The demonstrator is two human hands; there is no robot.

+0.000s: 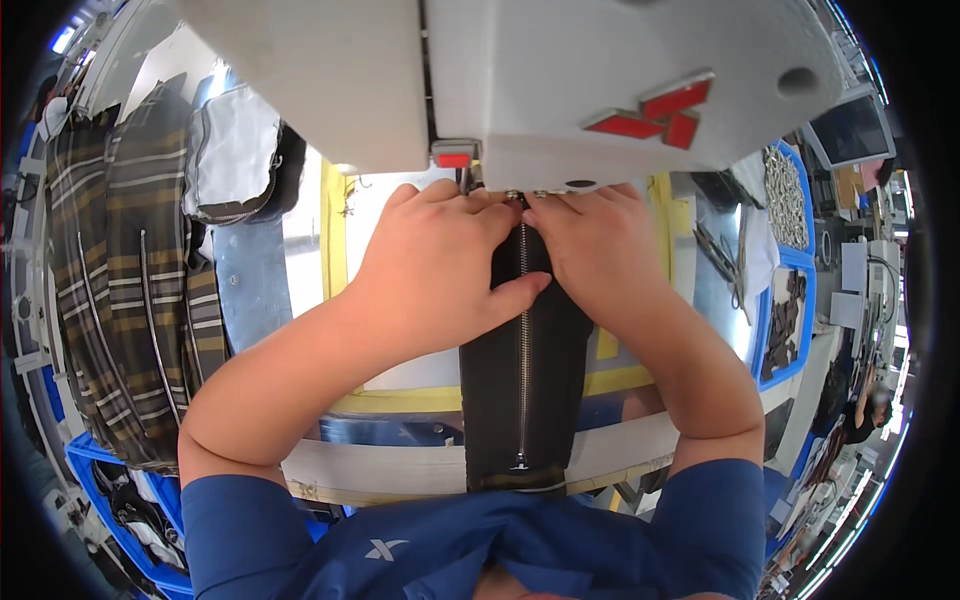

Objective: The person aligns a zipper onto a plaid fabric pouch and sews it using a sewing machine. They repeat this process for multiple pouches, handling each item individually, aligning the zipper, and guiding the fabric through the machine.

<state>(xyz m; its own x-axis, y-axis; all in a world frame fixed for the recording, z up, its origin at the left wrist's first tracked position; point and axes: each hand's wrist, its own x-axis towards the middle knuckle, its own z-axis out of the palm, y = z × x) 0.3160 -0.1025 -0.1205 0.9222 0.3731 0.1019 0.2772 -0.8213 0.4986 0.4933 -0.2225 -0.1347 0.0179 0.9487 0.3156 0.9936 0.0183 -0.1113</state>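
While both hands are resting under the front of the grey sewing machine (pixel 620 110), the black cloth (pixel 486 400) is lying lengthwise on the desk (pixel 375 457), running from beneath the machine toward the person's shirt (pixel 430 545).

Fingers: the left hand (pixel 440 260) and the right hand (pixel 605 245) are pressing down beside the metal zip (pixel 523 380), the left thumb crossing it; with some tips hiding under the machine, whether they are pinching the cloth, one cannot tell.

Hazards, by judgement: fingertips are sitting close to the working area, so a slip could be bringing them under the needle; uneven pressing could be skewing the zip; the cloth's near end, reaching the desk's edge, could be dragging.

Count:
- Hands: two.
- Sewing machine: one.
- Black cloth: one, carrying one zip and showing one slider (pixel 519 463) near its lower end.
- Scissors (pixel 735 268): one pair, lying at right.
- Blue trays (pixel 811 262) at right: two.
- Plaid cloth (pixel 115 300) at left: overlapping, pieces defying counting; two zips are clearly showing.
- Screen (pixel 850 133): one.
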